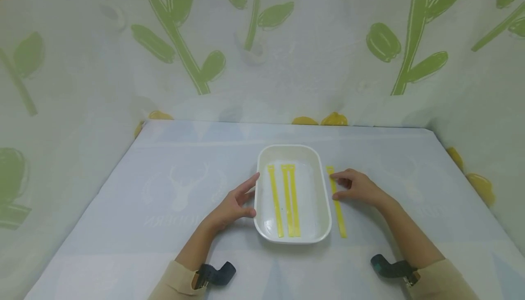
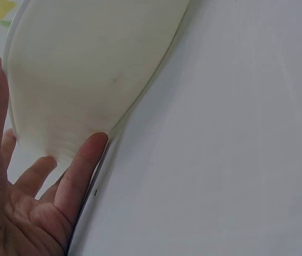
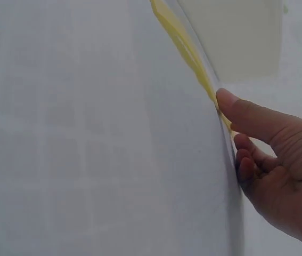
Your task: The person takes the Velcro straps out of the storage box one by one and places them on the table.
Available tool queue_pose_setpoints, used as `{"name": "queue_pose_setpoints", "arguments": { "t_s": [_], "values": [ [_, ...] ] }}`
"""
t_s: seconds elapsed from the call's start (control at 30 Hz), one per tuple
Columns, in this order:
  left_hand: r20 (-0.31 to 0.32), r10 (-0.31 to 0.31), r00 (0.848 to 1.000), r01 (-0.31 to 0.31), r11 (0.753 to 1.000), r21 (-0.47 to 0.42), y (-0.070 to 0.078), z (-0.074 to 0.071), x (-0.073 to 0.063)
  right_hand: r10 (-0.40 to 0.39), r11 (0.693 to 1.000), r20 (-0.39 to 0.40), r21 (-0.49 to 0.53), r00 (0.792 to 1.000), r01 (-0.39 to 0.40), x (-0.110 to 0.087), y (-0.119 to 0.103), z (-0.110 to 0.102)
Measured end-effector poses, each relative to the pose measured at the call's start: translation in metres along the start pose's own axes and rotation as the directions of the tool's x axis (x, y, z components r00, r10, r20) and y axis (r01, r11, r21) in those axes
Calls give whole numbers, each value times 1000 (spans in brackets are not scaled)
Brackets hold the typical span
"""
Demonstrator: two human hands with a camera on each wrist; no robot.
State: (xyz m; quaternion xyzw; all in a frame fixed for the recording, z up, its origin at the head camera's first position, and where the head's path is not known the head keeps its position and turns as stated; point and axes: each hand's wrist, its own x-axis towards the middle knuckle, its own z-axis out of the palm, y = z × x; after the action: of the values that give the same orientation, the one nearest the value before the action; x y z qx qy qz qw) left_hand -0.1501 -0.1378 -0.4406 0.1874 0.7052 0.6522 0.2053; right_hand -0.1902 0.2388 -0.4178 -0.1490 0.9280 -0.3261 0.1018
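Note:
A white rounded rectangular tray (image 1: 324, 231) stands on the table with three yellow straps (image 1: 275, 204) lying lengthwise inside, each with a wider slotted end at the far side. My left hand (image 1: 229, 209) rests against the tray's left side, its fingers spread; in the left wrist view the tray wall (image 2: 87, 69) rises beside the fingers. To the right of the tray another yellow strap (image 1: 340, 218) lies on the table. My right hand (image 1: 357, 188) touches that strap with thumb and fingertips, set apart along its upper half. The right wrist view shows the thumb on the strap (image 3: 185, 48).
A pale patterned cloth covers the table (image 1: 135, 190). Behind and at both sides hangs a light curtain (image 1: 307, 63) with green leaves and yellow flowers. A dark wrist device (image 1: 217, 273) sits on the left forearm, and a similar device (image 1: 389, 267) on the right.

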Motion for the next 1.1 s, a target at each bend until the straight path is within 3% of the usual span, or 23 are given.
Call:
{"name": "queue_pose_setpoints", "arguments": {
  "t_s": [0.23, 0.47, 0.6, 0.83, 1.1],
  "values": [
    [3, -6, 1000, 6, 1000, -2, 0, 0, 0, 43, 996, -9, 75, 999, -42, 0, 2, -1],
    [9, 0, 1000, 0, 1000, -14, 0, 0, 0, 46, 996, -16, 79, 999, -45, 3, -4, -6],
    [5, -2, 1000, 2, 1000, -9, 1, 0, 0, 68, 986, 5, 153, 998, -68, 5, -9, -11],
    [7, 4, 1000, -4, 1000, 3, 1, -1, 0, 120, 977, 21, 177, 993, -121, 7, -28, -23],
    [0, 4, 1000, -4, 1000, 6, 1, 0, 0, 94, 977, 6, 193, 996, -94, 9, -51, -38]
  ]
}}
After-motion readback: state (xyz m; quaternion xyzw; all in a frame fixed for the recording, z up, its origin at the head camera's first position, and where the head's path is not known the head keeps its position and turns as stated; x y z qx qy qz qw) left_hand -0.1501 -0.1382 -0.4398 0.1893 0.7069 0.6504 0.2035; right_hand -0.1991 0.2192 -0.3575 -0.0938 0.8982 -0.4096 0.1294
